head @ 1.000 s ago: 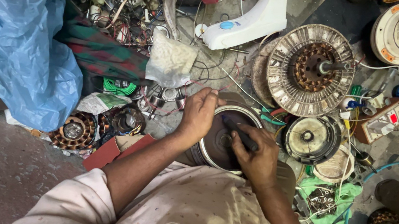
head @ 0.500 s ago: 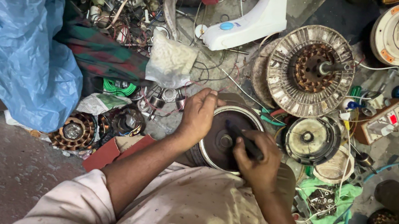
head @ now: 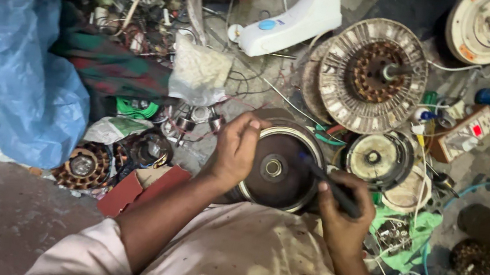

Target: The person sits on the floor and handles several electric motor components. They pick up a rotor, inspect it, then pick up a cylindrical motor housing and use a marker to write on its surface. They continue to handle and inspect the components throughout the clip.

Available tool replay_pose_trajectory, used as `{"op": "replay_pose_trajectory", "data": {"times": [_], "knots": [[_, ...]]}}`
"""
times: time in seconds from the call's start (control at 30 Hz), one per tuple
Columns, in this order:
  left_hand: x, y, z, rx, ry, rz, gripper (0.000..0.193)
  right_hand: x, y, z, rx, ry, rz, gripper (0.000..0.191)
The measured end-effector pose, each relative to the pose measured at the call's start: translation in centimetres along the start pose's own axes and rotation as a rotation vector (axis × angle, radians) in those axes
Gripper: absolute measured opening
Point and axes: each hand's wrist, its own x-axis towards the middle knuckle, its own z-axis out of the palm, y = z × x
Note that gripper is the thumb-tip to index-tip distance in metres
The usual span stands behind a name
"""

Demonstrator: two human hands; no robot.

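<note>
A round dark fan motor housing point(head: 276, 169) with a silver rim and a centre bearing lies on the floor in front of me. My left hand point(head: 234, 149) grips its left rim, fingers curled over the top edge. My right hand point(head: 343, 222) sits at the housing's right side, closed around a dark tool handle point(head: 333, 188) whose shaft points up-left toward the rim. My pale stained sleeves fill the bottom of the view.
A large finned rotor point(head: 372, 76) and a smaller motor cover point(head: 378, 158) lie to the right. A white fan base point(head: 298, 19), a blue plastic sheet point(head: 6, 69), copper-wound stators point(head: 84, 165), a switch box point(head: 469, 129), a green cloth point(head: 409, 236) and tangled wires crowd the floor.
My right hand has drawn back from the centre of the housing to its right edge, uncovering the centre bearing. My left hand has stayed on the rim.
</note>
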Motion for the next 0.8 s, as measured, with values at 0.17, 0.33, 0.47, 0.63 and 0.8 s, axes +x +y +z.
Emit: {"op": "replay_pose_trajectory", "data": {"times": [0.17, 0.33, 0.47, 0.63, 0.8], "knots": [[-0.4, -0.5, -0.1, -0.04, -0.01, -0.079, 0.034, -0.8, 0.9, -0.5, 0.237, 0.257, 0.214, 0.027], [0.2, -1.5, 0.1, -0.077, 0.052, -0.066, 0.039, 0.4, 1.1, 0.9, 0.122, 0.083, 0.437, 0.037], [0.1, -1.7, 0.3, -0.036, 0.062, -0.103, 0.041, 1.1, 2.1, 2.3, 0.381, 0.025, 0.467, 0.056], [0.9, -1.8, 0.6, -0.044, 0.082, -0.046, 0.031, 0.6, 3.6, 2.5, 0.466, 0.055, 0.347, 0.062], [3.3, -0.5, -0.4, 0.148, 0.028, -0.012, 0.016, -0.2, 4.3, 2.0, 0.497, 0.102, 0.43, 0.061]]}}
